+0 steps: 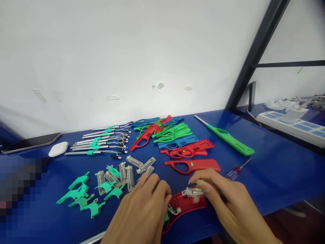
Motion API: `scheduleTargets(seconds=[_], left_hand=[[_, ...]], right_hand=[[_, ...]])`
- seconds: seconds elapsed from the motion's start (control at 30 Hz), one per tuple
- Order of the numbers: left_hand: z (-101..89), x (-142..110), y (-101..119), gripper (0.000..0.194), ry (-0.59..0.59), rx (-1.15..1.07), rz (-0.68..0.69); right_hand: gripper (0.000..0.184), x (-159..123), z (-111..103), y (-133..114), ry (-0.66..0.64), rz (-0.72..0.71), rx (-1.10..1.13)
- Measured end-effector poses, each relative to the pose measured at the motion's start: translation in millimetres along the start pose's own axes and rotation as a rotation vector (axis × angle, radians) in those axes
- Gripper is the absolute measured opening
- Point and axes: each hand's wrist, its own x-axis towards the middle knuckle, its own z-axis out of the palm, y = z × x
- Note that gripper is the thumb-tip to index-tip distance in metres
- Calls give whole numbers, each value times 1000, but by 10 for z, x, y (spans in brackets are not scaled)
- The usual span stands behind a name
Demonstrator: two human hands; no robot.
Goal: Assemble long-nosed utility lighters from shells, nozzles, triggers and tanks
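At the near edge of the blue table point(266, 183), the right hand point(225, 200) pinches a clear tank point(195, 192) between thumb and fingers, right over the wide end of an open red shell point(188, 203). The left hand point(142, 206) curls over the shell's other end, hiding part of it; from here I can't tell whether it grips or just rests. Crowding in beyond the left knuckles are loose tanks point(130, 178), with green triggers point(76, 193) among and left of them. Farther back lie metal rods point(92, 148) with wires, and a heap of coloured shells point(175, 133). A screwdriver point(233, 174) sits just past the right hand, a green lighter point(230, 139) behind it. The held tank lies roughly crosswise, its white-fitted end pointing left, the other end hidden by fingers. The red shell slants, wide end to the right, narrower part running down toward the lower left.
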Motion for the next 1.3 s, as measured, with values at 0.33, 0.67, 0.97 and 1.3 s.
scheduleTargets(seconds=[0.33, 0.67, 0.97, 1.3], left_hand=[[109, -88, 33, 39, 182, -42, -20], [138, -146, 39, 36, 190, -196, -5], [208, -207, 21, 27, 265, -293, -41], [172, -147, 34, 28, 266, -304, -8]], right_hand=[[31, 62, 58, 6, -206, 5, -81], [42, 71, 54, -56, -201, 54, -17], [37, 53, 52, -47, -193, 21, -15], [37, 46, 62, -41, -160, -29, -53]])
